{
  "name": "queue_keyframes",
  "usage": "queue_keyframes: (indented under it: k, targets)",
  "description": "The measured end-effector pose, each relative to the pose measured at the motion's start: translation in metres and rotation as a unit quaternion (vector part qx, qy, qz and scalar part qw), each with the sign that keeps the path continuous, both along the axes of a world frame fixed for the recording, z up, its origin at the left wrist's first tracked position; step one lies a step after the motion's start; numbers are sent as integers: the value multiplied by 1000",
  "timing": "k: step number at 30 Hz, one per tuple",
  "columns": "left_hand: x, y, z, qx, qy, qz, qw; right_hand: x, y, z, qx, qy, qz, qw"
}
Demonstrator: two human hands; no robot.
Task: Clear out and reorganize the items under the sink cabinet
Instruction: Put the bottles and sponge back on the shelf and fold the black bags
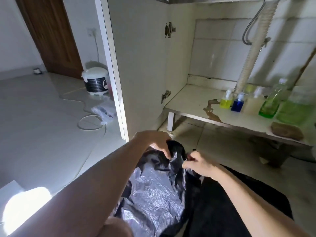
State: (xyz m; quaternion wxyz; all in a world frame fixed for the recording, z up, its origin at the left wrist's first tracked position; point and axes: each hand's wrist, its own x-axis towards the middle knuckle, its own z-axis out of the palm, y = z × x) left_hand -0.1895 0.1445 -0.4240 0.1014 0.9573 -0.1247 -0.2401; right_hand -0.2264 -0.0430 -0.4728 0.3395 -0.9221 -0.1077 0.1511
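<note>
Hands at work on a crumpled black plastic bag (153, 190), which lies low in the foreground on the tiled floor in front of the open under-sink cabinet. Left hand (153, 142): fingers curled down over the bag's bunched upper edge, gripping it. Right hand (196, 164): thumb and fingertips pinching the same edge just beside the left hand. White cabinet door (140, 65): swung open at the left. Stained white cabinet shelf (191, 101): carries a row of bottles toward its right side, namely a small pump bottle of yellow liquid (225, 100), a small pump bottle of blue liquid (238, 104), a pale cream pump bottle (253, 105) and a tall clear bottle of green liquid (271, 101), standing close together. Brown sponge (286, 132): on the shelf's front edge. White corrugated drain hose (254, 48): runs down behind the bottles. White rice cooker (96, 81): on the floor beyond the door.
</note>
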Motion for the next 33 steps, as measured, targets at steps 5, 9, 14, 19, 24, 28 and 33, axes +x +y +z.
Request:
queue_keyframes:
  k: [5,9,14,19,24,28,33]
  targets:
    - [-1,-6,75,-37,-60,47,996,-6,-50,105,117,-75,-82,987]
    - [-10,-33,109,-54,-165,68,983,-14,-115,147,211,-172,-219,937]
    - [-23,-98,145,-209,-302,75,927,-45,-190,141,69,-218,-304,925]
    - [-45,-179,167,-220,-344,-58,911,-65,-212,145,-83,-353,-215,907]
    - [-55,-250,149,-247,-402,-135,871,-73,-212,157,-65,-405,-227,883]
    - [-49,-252,100,-270,-434,-67,857,-74,-236,158,151,-336,-366,855]
    - [-28,-210,56,-313,-180,-63,930,-77,-241,158,429,-214,-422,769]
